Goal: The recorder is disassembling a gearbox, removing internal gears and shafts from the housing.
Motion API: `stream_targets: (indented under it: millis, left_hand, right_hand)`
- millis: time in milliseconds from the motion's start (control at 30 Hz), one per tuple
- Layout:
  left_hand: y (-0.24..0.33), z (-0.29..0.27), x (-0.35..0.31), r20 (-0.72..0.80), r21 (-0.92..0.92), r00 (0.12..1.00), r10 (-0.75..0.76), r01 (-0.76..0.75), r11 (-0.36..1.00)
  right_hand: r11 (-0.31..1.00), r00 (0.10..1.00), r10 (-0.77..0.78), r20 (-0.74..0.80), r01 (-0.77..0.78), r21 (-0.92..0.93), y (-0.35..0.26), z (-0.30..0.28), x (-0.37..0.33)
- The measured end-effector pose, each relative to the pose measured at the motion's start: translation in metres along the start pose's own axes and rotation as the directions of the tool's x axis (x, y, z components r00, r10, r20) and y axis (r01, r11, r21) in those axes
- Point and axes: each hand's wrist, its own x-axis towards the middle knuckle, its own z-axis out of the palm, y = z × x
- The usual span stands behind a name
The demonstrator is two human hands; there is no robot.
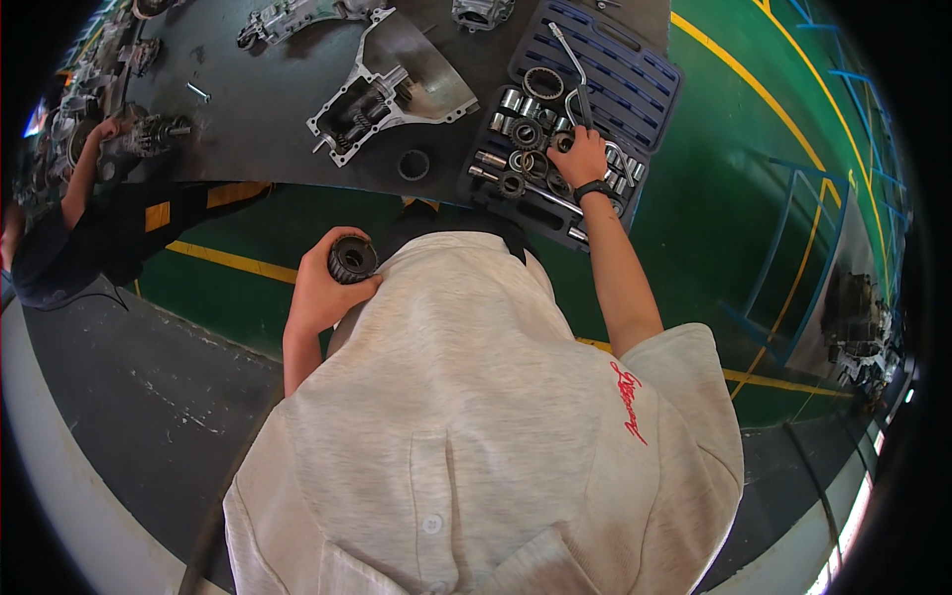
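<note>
My left hand (327, 282) is closed around a dark metal gear (352, 259) with a toothed rim and an open bore, held in front of the bench edge. My right hand (582, 159), with a black band at the wrist, reaches into an open socket-set case (662, 99). Its fingers close on a small dark ring-shaped gear (562, 142), partly hidden by the hand. About it lie a bearing (526, 133), a toothed ring (543, 83), a smaller gear (512, 184) and several chrome sockets. A ratchet handle (566, 48) lies across the case.
On the dark bench (268, 109) sits an opened gearbox housing (382, 94) with shafts inside. A toothed ring (414, 165) lies near the bench edge, and a bolt (199, 91) farther left. At the left, another person's arm (84, 174) reaches toward a gear assembly (159, 134).
</note>
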Motion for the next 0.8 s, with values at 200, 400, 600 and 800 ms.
stream_targets:
  millis: [200,400,600,800]
  left_hand:
    - [-0.001,0.004,-0.002,0.008,0.032,1.000,-0.014,0.013,0.999]
    - [-0.006,0.006,-0.004,-0.036,-0.001,0.999,-0.011,0.011,1.000]
    - [-0.007,0.009,-0.008,-0.055,0.006,0.998,0.004,-0.004,1.000]
    - [-0.013,0.011,-0.013,-0.047,-0.057,0.997,-0.062,0.060,0.997]
  right_hand:
    - [0.986,0.956,-0.118,-0.268,0.144,0.080,-0.007,-0.001,0.008]
    - [0.964,0.963,-0.257,-0.087,0.262,0.053,-0.041,0.014,0.011]
    - [0.963,0.971,-0.231,-0.067,0.218,-0.156,-0.066,0.031,0.008]
    - [0.892,0.988,-0.102,0.113,0.040,0.450,-0.042,0.015,0.016]
